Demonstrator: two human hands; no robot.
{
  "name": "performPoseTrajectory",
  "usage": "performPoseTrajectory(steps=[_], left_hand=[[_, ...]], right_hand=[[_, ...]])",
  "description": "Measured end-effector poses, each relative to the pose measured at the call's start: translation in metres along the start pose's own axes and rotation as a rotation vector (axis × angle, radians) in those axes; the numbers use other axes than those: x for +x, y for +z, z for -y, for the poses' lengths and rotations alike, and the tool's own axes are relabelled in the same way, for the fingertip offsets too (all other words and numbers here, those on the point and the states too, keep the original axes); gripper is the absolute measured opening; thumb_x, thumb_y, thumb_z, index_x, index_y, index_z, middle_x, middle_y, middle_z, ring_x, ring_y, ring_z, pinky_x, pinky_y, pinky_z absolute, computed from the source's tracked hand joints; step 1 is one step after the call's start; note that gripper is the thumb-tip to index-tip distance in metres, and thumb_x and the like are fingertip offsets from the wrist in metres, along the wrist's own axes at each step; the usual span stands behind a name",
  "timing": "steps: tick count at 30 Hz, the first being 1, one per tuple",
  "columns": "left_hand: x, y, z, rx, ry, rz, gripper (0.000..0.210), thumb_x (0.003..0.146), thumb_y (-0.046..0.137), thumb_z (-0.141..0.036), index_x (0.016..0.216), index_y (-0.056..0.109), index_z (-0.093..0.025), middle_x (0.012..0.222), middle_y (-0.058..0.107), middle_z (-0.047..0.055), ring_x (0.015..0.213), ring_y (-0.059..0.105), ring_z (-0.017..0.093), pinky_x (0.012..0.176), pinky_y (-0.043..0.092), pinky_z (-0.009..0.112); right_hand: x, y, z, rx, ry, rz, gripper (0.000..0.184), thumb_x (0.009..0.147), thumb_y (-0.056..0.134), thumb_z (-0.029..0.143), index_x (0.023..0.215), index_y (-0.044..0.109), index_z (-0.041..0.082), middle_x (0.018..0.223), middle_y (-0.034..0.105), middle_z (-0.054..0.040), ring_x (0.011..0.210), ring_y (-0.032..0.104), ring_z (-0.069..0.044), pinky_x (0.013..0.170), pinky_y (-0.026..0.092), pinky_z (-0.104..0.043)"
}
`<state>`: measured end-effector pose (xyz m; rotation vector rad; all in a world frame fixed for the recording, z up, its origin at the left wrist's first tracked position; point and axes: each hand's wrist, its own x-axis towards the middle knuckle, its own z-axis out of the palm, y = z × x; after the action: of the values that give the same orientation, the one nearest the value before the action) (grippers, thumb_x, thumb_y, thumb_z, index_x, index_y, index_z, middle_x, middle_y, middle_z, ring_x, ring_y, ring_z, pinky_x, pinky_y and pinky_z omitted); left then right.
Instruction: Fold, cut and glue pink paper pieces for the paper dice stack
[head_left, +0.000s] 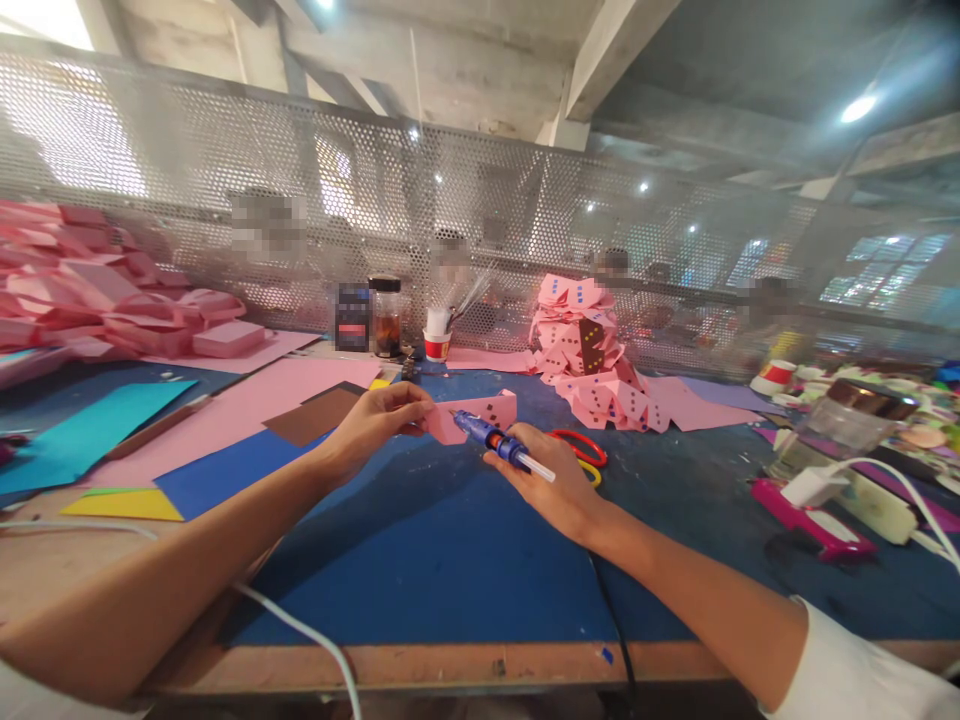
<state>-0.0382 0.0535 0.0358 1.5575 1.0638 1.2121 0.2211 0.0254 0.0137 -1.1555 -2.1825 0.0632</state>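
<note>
A: State of the fingers?
B: Two hands observed. Left hand (394,412): thumb and fingers pinching the near-left end of one pink piece (444,428). Right hand (559,488): fingers wrapped round one blue glue gun (495,440), with one clear stick (538,467) protruding from its rear.

A: Condition and position of the piece?
B: Held above the work surface, between the left fingertips and the gun. Narrow strip, far-right end turned up, a cluster of dark spots near that end, too small to count. The nozzle is at its face; contact cannot be determined.

A: Next outward?
B: Just right of the right fingers, one red loop (589,439) and one yellow loop, apparently scissor handles. Left of the left fingers, one brown sheet (313,415), one blue sheet (232,472) and, farther left, one teal sheet (97,430).

A: Beyond?
B: Past the right fingers, one pile of dotted pink pieces (622,400), overlapping and not countable. Paper cups, two: one (437,346) beyond the left fingertips, one (772,377) far right of the right fingers.
</note>
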Motion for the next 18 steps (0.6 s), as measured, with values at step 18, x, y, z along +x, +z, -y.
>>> performPoseTrajectory(steps=[18], left_hand=[[-0.0003, 0.0001, -0.0004, 0.001, 0.005, 0.007, 0.031, 0.076, 0.078, -0.047, 0.082, 0.069, -0.018, 0.081, 0.067, 0.002, 0.081, 0.063, 0.018, 0.080, 0.051, 0.033]], right_hand=[[0.0003, -0.0004, -0.0009, -0.014, 0.002, 0.013, 0.027, 0.096, 0.066, 0.040, 0.083, 0.050, 0.023, 0.082, 0.065, -0.0006, 0.071, 0.060, -0.018, 0.063, 0.037, -0.028]])
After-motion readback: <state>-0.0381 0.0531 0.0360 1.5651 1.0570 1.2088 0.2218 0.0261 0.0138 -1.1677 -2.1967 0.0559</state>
